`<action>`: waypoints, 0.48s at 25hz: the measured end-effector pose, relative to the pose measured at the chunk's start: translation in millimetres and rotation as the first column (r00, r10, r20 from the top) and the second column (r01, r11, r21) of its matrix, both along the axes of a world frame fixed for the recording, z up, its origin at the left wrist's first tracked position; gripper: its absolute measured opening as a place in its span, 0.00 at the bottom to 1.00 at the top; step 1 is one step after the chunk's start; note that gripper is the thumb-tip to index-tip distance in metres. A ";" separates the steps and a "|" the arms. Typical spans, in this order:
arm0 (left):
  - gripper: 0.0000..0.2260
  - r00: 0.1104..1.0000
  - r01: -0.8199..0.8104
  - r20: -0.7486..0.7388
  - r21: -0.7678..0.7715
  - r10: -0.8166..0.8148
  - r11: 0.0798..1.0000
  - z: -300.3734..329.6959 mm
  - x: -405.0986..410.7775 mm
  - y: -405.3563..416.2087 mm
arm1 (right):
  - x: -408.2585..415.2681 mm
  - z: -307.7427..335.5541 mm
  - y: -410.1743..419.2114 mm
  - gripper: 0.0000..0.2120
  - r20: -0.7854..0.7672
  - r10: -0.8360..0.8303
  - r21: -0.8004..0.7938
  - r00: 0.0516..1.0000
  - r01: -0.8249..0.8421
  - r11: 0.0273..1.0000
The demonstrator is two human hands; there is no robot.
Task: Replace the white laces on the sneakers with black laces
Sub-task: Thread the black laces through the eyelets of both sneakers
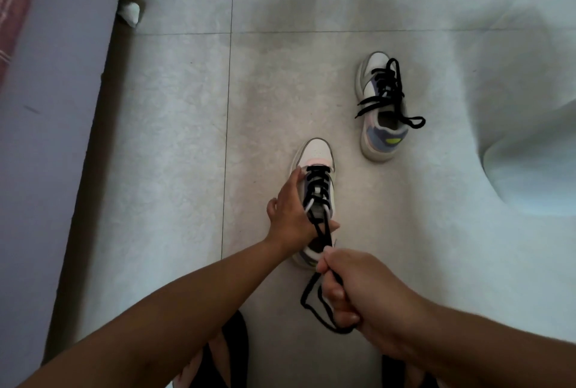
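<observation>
Nearest the camera, at the bottom edge, are the person's feet in black sandals (232,353), standing on the pale tiled floor (162,150). Just above them the right hand (364,291) is clenched around the two free ends of a black lace (324,235), which run taut from the fist up to the near sneaker (314,169); the slack of the lace hangs in a loop below the fist. The left hand (290,213) grasps that sneaker from its left side, fingers wrapped against the upper and the thumb lying across the opening near the tongue. The near sneaker stands on the floor with its white toe pointing away from the camera, and black lacing crosses its eyelets.

Further off and to the right, well apart from the hands, the second sneaker (381,116) sits on the floor, also toe away, with a black lace (389,91) threaded through it and its loose ends spilling over both sides. A lavender wall (46,138) runs along the left, with a small white crumpled thing (131,13) at its base.
</observation>
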State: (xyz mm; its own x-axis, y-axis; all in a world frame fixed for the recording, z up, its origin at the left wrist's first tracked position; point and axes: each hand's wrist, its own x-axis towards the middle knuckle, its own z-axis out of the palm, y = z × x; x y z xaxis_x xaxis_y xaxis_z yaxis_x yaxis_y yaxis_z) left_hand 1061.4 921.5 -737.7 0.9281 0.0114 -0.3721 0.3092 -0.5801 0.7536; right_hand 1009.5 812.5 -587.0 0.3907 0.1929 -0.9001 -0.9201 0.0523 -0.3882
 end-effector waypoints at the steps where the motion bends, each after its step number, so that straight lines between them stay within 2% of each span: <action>1: 0.55 1.000 0.001 0.001 -0.001 -0.001 1.000 -0.4 0.6 0.8 | -5.5 4.5 0.8 0.13 0.006 -0.017 0.013 1.000 0.016 1.000; 4: 0.53 1.000 0.017 -0.024 0.003 -0.017 1.000 2.1 3.2 2.4 | -12.8 10.0 1.5 0.15 0.049 0.002 0.016 0.999 -0.003 1.000; 8: 0.50 0.998 0.067 -0.001 0.031 -0.067 0.997 8.1 7.6 2.6 | 0.2 0.4 -8.3 0.17 0.224 0.230 -0.091 0.947 -0.215 0.972; 9: 0.48 0.994 0.106 0.024 0.031 -0.107 0.994 8.9 8.4 5.2 | 10.6 -5.1 -12.7 0.17 0.299 0.363 -0.156 0.882 -0.330 0.931; 10: 0.45 0.985 0.165 0.047 0.027 -0.166 0.986 9.9 8.4 10.1 | 21.6 -14.3 -18.5 0.18 0.348 0.536 -0.275 0.769 -0.463 0.843; 11: 0.41 0.970 0.230 0.068 0.025 -0.232 0.973 11.4 7.2 14.7 | 33.0 -26.7 -27.3 0.19 0.347 0.699 -0.434 0.626 -0.553 0.711; 12: 0.36 0.955 0.278 0.093 0.049 -0.281 0.959 13.7 5.7 19.1 | 45.5 -41.6 -37.5 0.19 0.294 0.811 -0.594 0.506 -0.568 0.570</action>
